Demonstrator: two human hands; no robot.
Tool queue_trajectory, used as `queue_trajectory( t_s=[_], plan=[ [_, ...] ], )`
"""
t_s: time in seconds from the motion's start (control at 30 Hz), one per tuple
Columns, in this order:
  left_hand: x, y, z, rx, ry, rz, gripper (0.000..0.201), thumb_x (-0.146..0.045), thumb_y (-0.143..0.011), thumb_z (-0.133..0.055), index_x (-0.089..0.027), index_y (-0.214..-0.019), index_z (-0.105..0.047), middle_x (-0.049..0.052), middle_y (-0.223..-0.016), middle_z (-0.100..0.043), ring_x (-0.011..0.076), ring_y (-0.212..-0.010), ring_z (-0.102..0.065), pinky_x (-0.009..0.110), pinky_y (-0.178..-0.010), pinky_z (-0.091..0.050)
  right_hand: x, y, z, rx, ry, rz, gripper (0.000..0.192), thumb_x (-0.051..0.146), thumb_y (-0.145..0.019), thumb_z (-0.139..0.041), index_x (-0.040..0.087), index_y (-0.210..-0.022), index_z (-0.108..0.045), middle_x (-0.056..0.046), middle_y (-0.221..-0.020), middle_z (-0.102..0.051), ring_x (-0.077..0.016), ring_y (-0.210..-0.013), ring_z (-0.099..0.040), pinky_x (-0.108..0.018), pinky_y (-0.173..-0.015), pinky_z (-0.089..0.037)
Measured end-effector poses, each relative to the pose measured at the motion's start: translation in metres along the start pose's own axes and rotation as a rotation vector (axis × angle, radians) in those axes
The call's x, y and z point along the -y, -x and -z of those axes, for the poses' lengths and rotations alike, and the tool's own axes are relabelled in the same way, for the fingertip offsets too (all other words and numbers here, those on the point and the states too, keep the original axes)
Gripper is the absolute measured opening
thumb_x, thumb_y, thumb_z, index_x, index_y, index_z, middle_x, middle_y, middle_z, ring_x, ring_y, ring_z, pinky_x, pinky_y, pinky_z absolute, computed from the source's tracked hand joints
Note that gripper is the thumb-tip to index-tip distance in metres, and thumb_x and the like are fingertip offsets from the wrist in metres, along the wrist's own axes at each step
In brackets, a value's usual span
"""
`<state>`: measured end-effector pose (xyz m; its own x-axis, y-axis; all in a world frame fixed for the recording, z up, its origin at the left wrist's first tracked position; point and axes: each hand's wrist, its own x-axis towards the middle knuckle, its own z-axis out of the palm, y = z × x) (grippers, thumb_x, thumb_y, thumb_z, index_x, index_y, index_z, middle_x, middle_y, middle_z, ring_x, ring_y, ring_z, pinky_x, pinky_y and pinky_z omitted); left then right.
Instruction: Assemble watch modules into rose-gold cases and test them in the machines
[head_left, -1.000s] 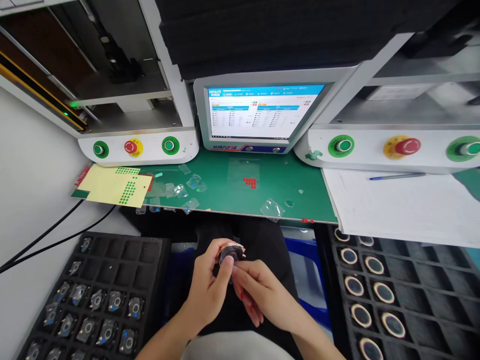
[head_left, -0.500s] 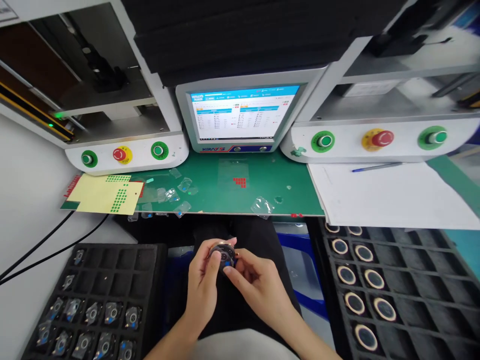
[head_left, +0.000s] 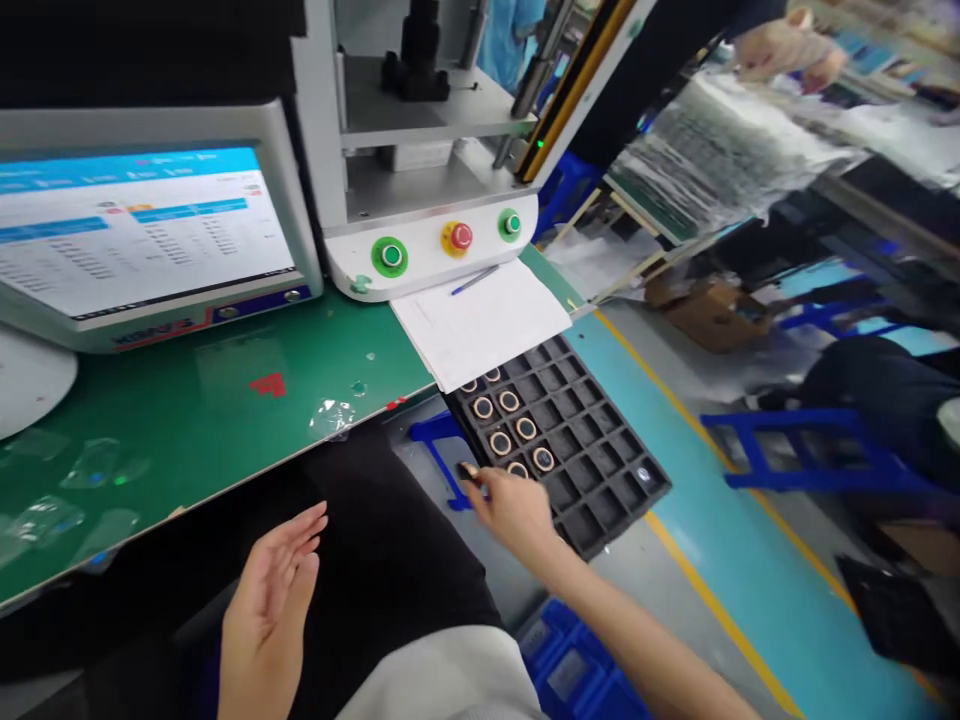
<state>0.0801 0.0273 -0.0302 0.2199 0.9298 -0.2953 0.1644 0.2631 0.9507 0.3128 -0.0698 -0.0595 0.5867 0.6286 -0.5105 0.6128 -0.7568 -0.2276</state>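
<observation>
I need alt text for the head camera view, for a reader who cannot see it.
The person's right hand reaches to the near edge of a black compartment tray holding ring-shaped parts, while the left hand hangs open and empty over the lap. Behind are a green mat, a monitor and paper.

You face a matt black foam-like tray [head_left: 600,450] holding glossy, tan-rimmed rings [head_left: 500,442], a smooth green mat [head_left: 187,400] strewn with clear shiny film scraps [head_left: 330,416], and plain white paper [head_left: 487,320].
</observation>
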Motion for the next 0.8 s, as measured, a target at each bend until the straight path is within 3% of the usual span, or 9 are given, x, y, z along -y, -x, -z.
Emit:
queue_trajectory(
  t_s=[0.13,0.27,0.47,0.67,0.8],
  plan=[
    [0.003,-0.008,-0.009,0.038,-0.022,0.037,0.044,-0.054,-0.08,-0.073,-0.02,-0.107,-0.066,0.012,-0.121,-0.069,0.0325,-0.113,-0.065,0.048,-0.104,-0.05,-0.089,-0.014,-0.002,0.027,0.259,-0.369,0.03,0.037,-0.096,-0.061,0.013,-0.114,-0.063,-0.008,-0.111,-0.066,-0.0197,-0.096,-0.066,-0.04,-0.085,-0.056],
    [0.003,-0.012,-0.014,0.062,-0.035,0.068,0.044,-0.055,-0.078,-0.075,-0.02,-0.103,-0.068,0.012,-0.115,-0.071,0.033,-0.109,-0.067,0.047,-0.1,-0.053,-0.137,-0.02,-0.019,0.087,0.39,-0.447,0.033,0.035,-0.095,-0.062,0.013,-0.12,-0.061,-0.01,-0.118,-0.064,-0.021,-0.101,-0.066,-0.04,-0.086,-0.057],
    [0.004,-0.009,-0.012,0.078,-0.018,0.098,0.04,-0.054,-0.077,-0.075,-0.02,-0.098,-0.069,0.012,-0.109,-0.072,0.0314,-0.102,-0.069,0.045,-0.095,-0.056,-0.15,-0.029,-0.04,0.112,0.391,-0.377,0.034,0.035,-0.095,-0.062,0.013,-0.121,-0.06,-0.011,-0.12,-0.063,-0.0218,-0.103,-0.065,-0.042,-0.088,-0.056],
    [0.014,-0.008,-0.001,0.076,-0.052,0.133,0.041,-0.054,-0.078,-0.073,-0.018,-0.097,-0.069,0.012,-0.109,-0.072,0.0305,-0.103,-0.068,0.042,-0.096,-0.054,-0.156,-0.026,-0.013,0.028,0.143,-0.399,0.027,0.035,-0.096,-0.061,0.015,-0.115,-0.062,-0.007,-0.114,-0.065,-0.0195,-0.098,-0.066,-0.04,-0.085,-0.056],
    [0.019,-0.007,0.004,0.1,-0.078,0.124,0.036,-0.052,-0.084,-0.069,-0.019,-0.101,-0.069,0.01,-0.113,-0.071,0.0277,-0.106,-0.067,0.039,-0.097,-0.052,-0.133,-0.015,-0.002,-0.051,-0.243,-0.263,0.024,0.037,-0.096,-0.061,0.014,-0.1,-0.063,-0.003,-0.092,-0.065,-0.014,-0.078,-0.063,-0.032,-0.072,-0.055]
  ],
)
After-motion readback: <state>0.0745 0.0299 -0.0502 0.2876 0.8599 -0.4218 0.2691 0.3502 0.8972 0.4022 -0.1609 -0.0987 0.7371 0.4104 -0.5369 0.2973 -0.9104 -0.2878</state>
